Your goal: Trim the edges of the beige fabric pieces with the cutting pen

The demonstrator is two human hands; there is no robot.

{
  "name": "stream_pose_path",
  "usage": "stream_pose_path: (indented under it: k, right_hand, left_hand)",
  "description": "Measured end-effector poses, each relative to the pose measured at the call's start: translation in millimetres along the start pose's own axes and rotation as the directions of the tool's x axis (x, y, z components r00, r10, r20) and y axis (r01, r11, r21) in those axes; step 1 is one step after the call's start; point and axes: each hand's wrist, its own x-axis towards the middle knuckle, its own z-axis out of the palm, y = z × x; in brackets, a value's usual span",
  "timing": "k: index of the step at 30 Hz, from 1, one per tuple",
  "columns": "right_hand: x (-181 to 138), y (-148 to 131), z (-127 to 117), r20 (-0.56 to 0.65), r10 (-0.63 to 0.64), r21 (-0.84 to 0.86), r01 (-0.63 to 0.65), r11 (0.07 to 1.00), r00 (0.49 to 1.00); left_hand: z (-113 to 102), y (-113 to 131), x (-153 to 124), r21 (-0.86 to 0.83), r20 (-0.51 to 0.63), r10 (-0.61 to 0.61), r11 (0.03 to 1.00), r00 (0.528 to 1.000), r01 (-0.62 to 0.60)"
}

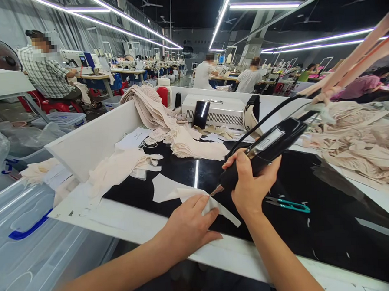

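Note:
My right hand point(253, 181) is wrapped round a black corded hand tool point(230, 174) with a pointed metal tip, held at a slant. Its tip meets a cream fabric piece point(170, 188) right at the fingers of my left hand point(192, 221). Those fingers are closed on the fabric's near edge, which is partly folded; part of it is hidden under them. A narrow end of the fabric shows to the right of the fingers. Teal thread snips point(290, 204) lie on the black work surface point(314, 182), right of my right wrist.
Stacks of cream fabric pieces point(197, 143) lie at the back and left. Behind stand a white vented box point(217, 107) and a phone point(201, 114). Gathered fabric point(360, 141) is heaped at right. Pink straps point(356, 54) hang above the tool. Plastic bins point(29, 223) stand left; co-workers sit beyond.

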Motion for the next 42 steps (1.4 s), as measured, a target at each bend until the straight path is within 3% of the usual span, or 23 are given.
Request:
stream_pose_path:
  k: [5, 11, 14, 18, 23, 42]
  right_hand:
    - [2.6, -2.7, -0.2, 0.017, 0.006, -0.006, -0.006, 1.0, 1.0]
    - [6.4, -18.6, -8.4, 0.007, 0.035, 0.021, -0.035, 0.999, 0.999]
    - [5.6, -30.0, -14.4, -0.003, 0.066, 0.05, -0.065, 0.997, 0.998]
    - [1.1, -42.1, -22.4, -0.016, 0.11, 0.07, -0.109, 0.992, 0.994]
    - [-5.8, -49.6, -30.9, -0.011, 0.103, 0.059, -0.102, 0.993, 0.995]
    - [-14.7, -41.8, -37.8, 0.029, 0.089, 0.032, -0.089, 0.995, 0.996]
  left_hand:
    - [-17.3, -4.7, 8.7, -0.077, 0.037, -0.011, 0.997, 0.999, 0.014]
    - [-50.6, -43.2, 15.7, -0.1, 0.238, 0.042, 0.995, 0.97, -0.019]
    - [-57.3, -52.7, 12.6, -0.032, 0.31, -0.034, 0.998, 0.95, 0.046]
    - [-53.9, -38.0, 12.0, 0.122, 0.307, -0.144, 0.986, 0.941, 0.111]
    - [-49.8, -16.0, 16.1, 0.144, 0.289, -0.149, 0.983, 0.946, 0.111]
    - [-59.3, -0.8, 11.8, 0.174, 0.314, -0.177, 0.976, 0.933, 0.127]
